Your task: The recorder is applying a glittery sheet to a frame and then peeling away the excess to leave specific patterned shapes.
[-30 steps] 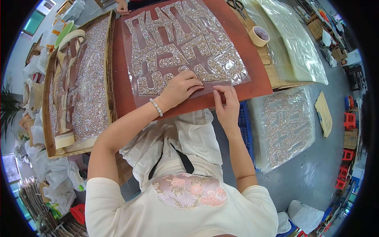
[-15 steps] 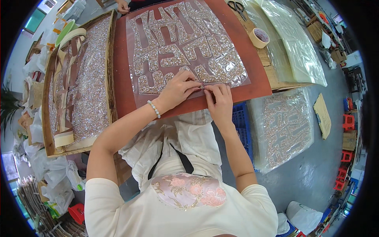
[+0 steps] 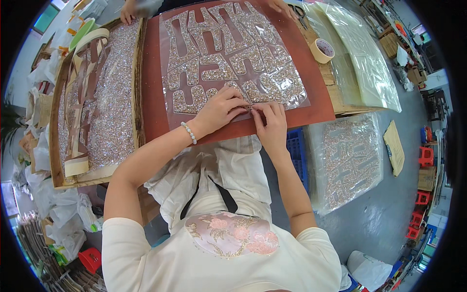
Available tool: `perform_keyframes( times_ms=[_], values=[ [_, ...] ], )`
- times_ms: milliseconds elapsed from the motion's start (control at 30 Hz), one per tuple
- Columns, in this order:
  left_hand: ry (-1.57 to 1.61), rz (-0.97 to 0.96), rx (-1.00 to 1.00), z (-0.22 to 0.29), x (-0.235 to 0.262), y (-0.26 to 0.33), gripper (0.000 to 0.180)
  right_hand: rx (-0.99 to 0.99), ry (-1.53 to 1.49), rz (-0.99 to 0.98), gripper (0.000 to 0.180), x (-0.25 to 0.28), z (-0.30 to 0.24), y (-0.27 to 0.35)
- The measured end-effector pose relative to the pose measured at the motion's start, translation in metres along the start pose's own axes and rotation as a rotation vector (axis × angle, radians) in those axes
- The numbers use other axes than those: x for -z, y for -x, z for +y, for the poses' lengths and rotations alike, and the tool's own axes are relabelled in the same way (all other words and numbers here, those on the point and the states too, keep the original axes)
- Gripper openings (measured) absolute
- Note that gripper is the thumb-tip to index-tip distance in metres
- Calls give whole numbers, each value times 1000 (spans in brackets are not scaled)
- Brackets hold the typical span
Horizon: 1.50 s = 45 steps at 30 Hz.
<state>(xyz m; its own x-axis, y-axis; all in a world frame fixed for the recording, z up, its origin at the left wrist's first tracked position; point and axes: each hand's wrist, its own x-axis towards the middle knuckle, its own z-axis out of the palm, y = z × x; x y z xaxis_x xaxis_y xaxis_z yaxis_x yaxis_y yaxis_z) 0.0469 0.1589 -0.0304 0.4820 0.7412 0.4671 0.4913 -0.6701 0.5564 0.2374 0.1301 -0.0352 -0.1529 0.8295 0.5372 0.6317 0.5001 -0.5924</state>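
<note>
A clear plastic film sheet [image 3: 221, 61] with sparkling, crystal-covered cut-out shapes lies on a reddish-brown board [image 3: 318, 104]. At its near edge, my left hand [image 3: 221, 109], with a beaded bracelet [image 3: 188, 133] at the wrist, pinches the film between thumb and fingers. Right beside it, my right hand [image 3: 270, 119] pinches the same edge, and the fingertips of both hands nearly touch. Whether a small loose piece sits between them is too fine to make out.
On the left stands a wooden tray [image 3: 137, 92] of loose glittering crystals, with tape strips [image 3: 78, 117] across it. A tape roll [image 3: 322, 50] and scissors [image 3: 297, 14] lie right of the board. Another person's hands [image 3: 129, 10] are at the far side. Film sheets [image 3: 350, 160] are stacked lower right.
The other person's hand at the far side has moved left to the tray's edge, and their second hand now shows near the scissors. My hands stay pinched at the film's edge.
</note>
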Motion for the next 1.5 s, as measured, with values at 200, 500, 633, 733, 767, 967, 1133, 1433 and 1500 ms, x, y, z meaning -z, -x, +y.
perform_keyframes(
  times_ms=[200, 500, 633, 733, 767, 967, 1133, 1433, 1500],
  values=[
    [-23, 24, -36, -2, 12, 6, 18, 26, 15, 10, 9, -6, -10, -2],
    [-31, -10, -39, 3, 19, 6, 14, -60, -36, -41, 8, -10, -15, -8],
    [-13, -10, -5, 7, 28, 10, 17, -19, -3, -40, 9, -11, -16, -9],
    [-24, -2, 43, 7, 44, 20, 15, -10, 5, -52, 13, -15, -20, -14],
    [-29, 12, 76, 6, 51, 26, 14, -11, 22, -72, 16, -15, -22, -16],
    [-261, 135, 286, 21, 149, 66, 11, -75, -17, -168, 24, -10, -26, -22],
    [-621, 89, 761, 8, 245, 163, 17, -112, 68, -237, 26, -10, -46, -30],
    [-434, 7, 803, 38, 253, 222, 15, -59, -27, -98, 9, -1, -67, 8],
    [-369, -46, 871, 42, 263, 224, 14, -228, -213, -40, 8, 11, -85, 18]
  ],
)
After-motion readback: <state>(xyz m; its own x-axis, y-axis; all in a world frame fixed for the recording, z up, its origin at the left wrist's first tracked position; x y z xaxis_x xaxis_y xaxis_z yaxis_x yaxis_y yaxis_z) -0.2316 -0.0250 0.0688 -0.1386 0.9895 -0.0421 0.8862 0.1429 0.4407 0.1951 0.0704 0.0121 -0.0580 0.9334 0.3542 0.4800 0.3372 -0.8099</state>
